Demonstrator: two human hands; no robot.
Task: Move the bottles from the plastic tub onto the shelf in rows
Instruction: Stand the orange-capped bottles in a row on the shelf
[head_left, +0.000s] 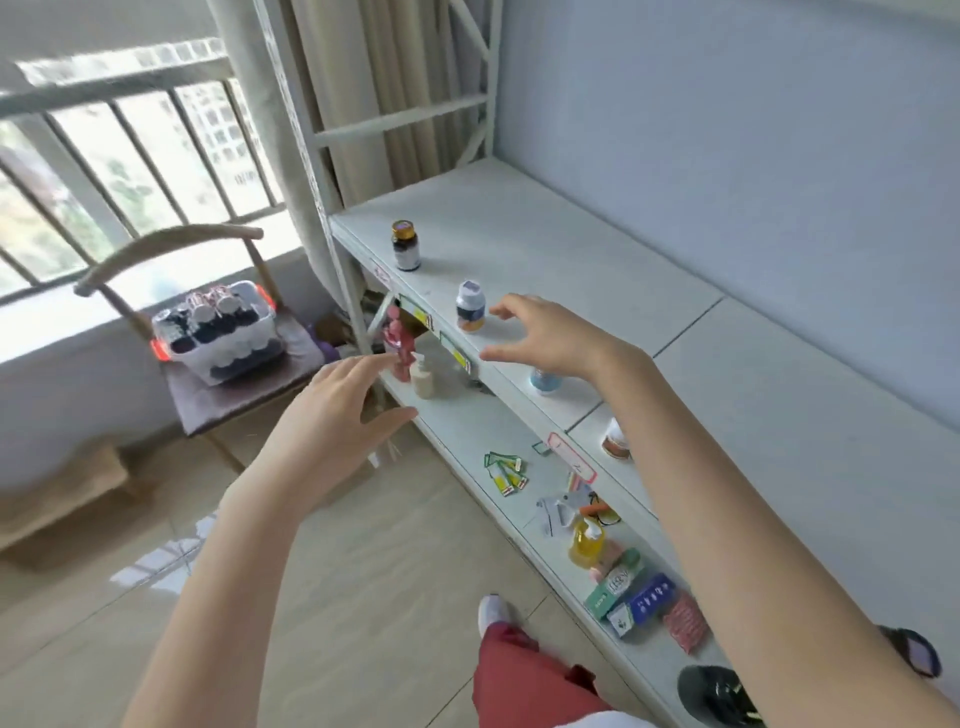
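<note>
The bottles (218, 317) still to be moved stand packed in the plastic tub (244, 353) at the left of the frame, dark bodies with pale round caps; the tub is clear-walled with orange clips at its corners, and it sits on a dark chair seat (234, 400) beneath a curved wooden back rail. On the upper board of the shelf (571, 244), a smooth white surface with a seam across it, four bottles stand well apart along the front edge: a dark glass one with a gold cap (405, 245), a white one with an orange band (470, 306), a blue-tinted one (545, 380) partly behind the right wrist, and a brown-banded one (616, 440) beside the forearm. The right hand (540, 335) hovers just beside the white bottle, fingers spread and curved, holding nothing; the left hand (337, 405) is spread and empty near the centre, over the floor. The lower board carries a cream pump bottle (423, 376), loose labels, a yellow pump bottle (587, 540) and small boxes; behind the upper row the board lies broad and bare to the pale blue wall; beige glossy tiles cover the floor, and a barred window fills the upper left.
</note>
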